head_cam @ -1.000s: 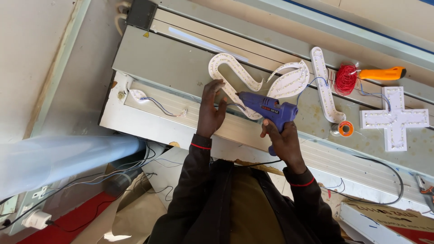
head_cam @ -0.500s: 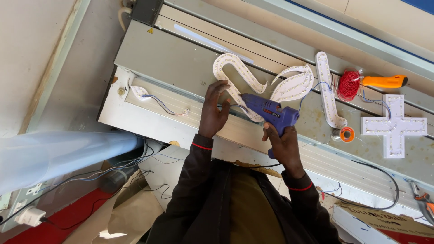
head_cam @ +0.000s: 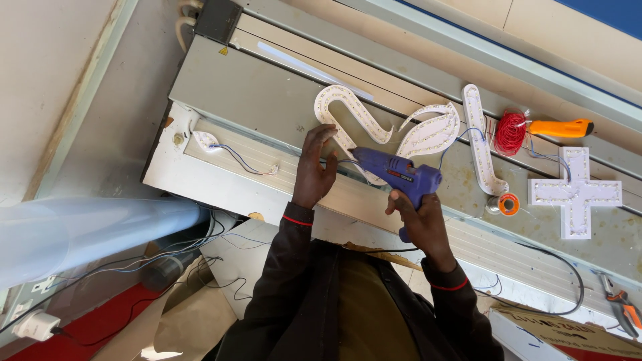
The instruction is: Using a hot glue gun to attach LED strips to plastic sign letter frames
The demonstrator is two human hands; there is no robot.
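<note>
curved letter (head_cam: 351, 113) on table (head_cam: 254, 93) | glue gun (head_cam: 394, 174) just right of it | wire spool (head_cam: 510, 132) further right | cross piece (head_cam: 575, 192) far right

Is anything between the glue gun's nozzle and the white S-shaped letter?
Nothing visible. The right hand grips the blue glue gun, its nozzle pointing at the S-shaped letter. The left hand rests beside the nozzle with fingertips on the letter, not across the nozzle's line.
</note>
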